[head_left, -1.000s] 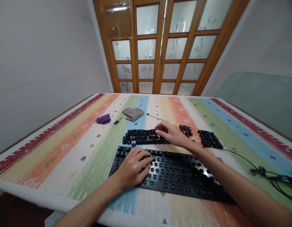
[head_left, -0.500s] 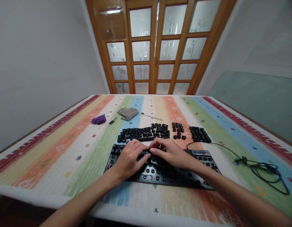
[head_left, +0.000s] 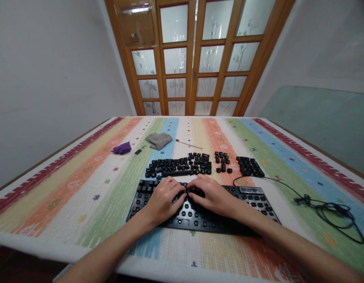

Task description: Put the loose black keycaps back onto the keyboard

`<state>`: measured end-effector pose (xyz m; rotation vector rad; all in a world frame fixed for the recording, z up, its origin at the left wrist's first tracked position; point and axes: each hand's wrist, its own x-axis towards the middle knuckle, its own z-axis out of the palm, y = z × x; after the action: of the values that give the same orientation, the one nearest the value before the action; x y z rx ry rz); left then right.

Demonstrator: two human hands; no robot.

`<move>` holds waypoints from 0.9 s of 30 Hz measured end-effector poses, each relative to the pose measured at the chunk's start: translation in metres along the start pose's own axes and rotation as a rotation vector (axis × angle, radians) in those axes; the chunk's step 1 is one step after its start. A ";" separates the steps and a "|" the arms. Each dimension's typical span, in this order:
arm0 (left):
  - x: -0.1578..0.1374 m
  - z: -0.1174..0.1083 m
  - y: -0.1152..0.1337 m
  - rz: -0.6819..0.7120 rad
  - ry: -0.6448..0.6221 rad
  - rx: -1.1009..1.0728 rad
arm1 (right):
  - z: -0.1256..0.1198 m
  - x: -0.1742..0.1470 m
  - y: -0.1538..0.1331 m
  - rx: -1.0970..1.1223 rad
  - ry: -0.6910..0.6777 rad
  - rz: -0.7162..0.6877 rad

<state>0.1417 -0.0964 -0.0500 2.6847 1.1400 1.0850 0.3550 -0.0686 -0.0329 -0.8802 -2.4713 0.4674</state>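
Left grip [head_left: 165, 199] and right grip [head_left: 213, 196], both narrow, fingertips close together over the far half of the black keyboard [head_left: 194, 218]; can't tell whether they pinch anything! The keyboard lies beside the table's [head_left: 66, 204] near edge, loose keycaps [head_left: 176, 164] just beyond, lettering too small to read.

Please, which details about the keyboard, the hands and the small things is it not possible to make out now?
All in the head view:
- Anything held between left hand and right hand: hidden by the fingers.
- Part of the keyboard: covered by both hands and the right forearm.
- Lettering on the loose keycaps: too small.
- Small black object near the purple cloth: too small to identify.
- Left forearm: cut off by the bottom edge.
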 end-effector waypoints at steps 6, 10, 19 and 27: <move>-0.002 0.003 -0.001 -0.013 -0.014 -0.014 | 0.007 -0.002 0.001 -0.096 0.038 -0.098; -0.002 0.004 -0.002 -0.013 -0.009 -0.015 | 0.011 -0.004 0.000 -0.149 0.046 -0.093; -0.002 0.004 -0.002 0.017 0.013 -0.020 | 0.015 -0.003 -0.002 -0.286 0.080 -0.137; -0.002 0.003 0.000 0.019 -0.003 -0.004 | 0.016 -0.004 -0.006 -0.394 0.086 -0.169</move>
<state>0.1424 -0.0967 -0.0530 2.6989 1.1120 1.0840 0.3459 -0.0779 -0.0445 -0.8057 -2.5709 -0.1190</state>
